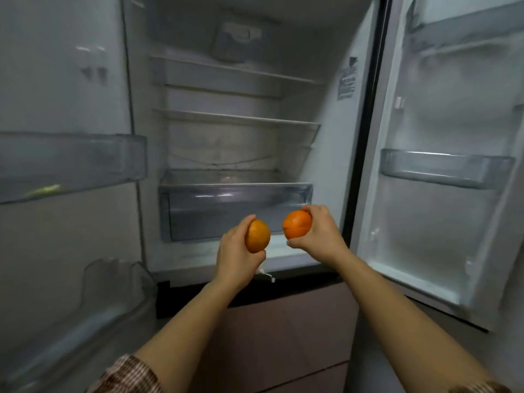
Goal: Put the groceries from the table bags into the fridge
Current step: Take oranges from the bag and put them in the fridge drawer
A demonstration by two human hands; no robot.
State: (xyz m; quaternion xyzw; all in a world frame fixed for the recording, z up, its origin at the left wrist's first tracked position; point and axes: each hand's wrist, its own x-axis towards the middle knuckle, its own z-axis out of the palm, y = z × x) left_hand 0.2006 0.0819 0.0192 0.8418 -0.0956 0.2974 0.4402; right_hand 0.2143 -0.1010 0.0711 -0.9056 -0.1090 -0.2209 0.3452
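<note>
Oranges, 2 of them, are held in front of the open fridge: the left orange is enclosed by the grip of the left hand, the right orange by the grip of the right hand. Both are just before the clear crisper drawer. Something pale and blurred lies in that drawer. A greenish item lies in the left door bin. The 2 glass shelves are bare.

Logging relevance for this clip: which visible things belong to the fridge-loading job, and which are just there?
Part of the job:
left hand holding an orange
right hand holding a second orange
open fridge, clear drawer

Just there:
green item in left door bin
sticker on inner wall
</note>
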